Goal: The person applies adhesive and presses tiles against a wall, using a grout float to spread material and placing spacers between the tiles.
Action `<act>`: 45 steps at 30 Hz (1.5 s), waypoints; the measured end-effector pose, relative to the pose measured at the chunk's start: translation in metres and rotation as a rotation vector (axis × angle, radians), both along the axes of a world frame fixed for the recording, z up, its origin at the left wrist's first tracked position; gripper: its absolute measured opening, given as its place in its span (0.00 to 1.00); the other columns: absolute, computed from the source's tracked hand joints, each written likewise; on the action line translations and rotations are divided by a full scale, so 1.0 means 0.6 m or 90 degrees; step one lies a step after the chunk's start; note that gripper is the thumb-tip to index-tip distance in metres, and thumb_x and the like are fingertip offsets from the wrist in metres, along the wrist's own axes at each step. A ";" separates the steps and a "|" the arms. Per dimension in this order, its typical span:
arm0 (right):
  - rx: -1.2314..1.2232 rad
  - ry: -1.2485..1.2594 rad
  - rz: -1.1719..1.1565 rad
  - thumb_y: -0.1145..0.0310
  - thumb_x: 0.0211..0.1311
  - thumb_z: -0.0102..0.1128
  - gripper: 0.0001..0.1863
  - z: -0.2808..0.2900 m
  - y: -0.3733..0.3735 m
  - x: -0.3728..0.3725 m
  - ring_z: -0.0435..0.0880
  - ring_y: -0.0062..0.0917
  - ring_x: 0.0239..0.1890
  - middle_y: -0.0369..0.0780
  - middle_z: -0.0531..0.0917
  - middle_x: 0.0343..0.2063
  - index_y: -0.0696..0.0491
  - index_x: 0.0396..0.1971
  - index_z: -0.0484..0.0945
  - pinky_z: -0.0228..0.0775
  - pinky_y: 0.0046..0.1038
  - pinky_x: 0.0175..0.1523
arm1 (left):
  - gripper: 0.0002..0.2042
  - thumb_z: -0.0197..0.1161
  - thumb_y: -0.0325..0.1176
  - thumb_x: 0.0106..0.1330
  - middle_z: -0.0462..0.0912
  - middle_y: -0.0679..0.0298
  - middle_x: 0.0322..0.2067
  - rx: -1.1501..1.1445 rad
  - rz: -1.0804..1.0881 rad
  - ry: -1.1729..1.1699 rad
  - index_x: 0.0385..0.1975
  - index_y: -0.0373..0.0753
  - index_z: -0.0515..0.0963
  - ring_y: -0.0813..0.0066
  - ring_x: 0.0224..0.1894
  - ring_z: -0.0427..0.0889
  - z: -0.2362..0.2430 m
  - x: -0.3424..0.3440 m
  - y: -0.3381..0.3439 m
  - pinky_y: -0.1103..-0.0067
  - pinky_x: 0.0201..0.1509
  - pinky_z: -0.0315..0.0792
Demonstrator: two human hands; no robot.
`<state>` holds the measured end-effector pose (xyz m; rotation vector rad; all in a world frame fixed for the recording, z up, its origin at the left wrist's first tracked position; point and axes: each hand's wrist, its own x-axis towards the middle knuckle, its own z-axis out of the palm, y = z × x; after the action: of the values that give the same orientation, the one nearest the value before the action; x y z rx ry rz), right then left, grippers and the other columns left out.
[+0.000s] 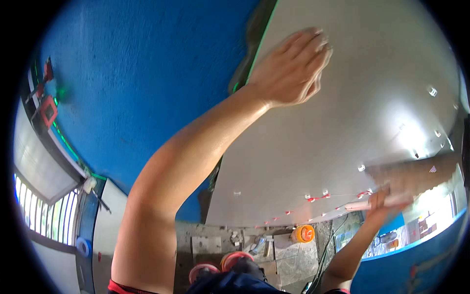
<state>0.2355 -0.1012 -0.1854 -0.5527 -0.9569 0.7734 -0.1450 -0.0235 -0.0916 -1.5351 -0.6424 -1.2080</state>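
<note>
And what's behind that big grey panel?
Along the left edge of the grey panel, dark grey material peeks out against the blue wall. Everything else behind it is covered, so I can't see that.

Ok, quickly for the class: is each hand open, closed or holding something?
Left hand: open, fingers together over the large grey tile; no held object visible.
Right hand: closed on a blurred pale-handled tool; exact kind cannot be told.

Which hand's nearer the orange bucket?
Right. The right hand, gripping the trowel, is above the bucket and to its right in view. The left hand is much farther up, over the grey panel.
</note>
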 end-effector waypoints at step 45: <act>-0.221 0.150 0.246 0.32 0.68 0.32 0.40 -0.659 -0.040 -0.047 0.78 0.34 0.35 0.48 0.76 0.43 0.58 0.51 0.69 0.75 0.39 0.41 | 0.26 0.46 0.48 0.69 0.68 0.56 0.65 -0.118 0.229 0.003 0.62 0.40 0.72 0.53 0.67 0.66 -0.362 0.027 0.000 0.61 0.73 0.50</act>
<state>0.2074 -0.1250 -0.5809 -0.5669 -0.7206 1.3381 -0.1288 -0.0235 -0.3085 -1.4927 -1.0028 -0.8907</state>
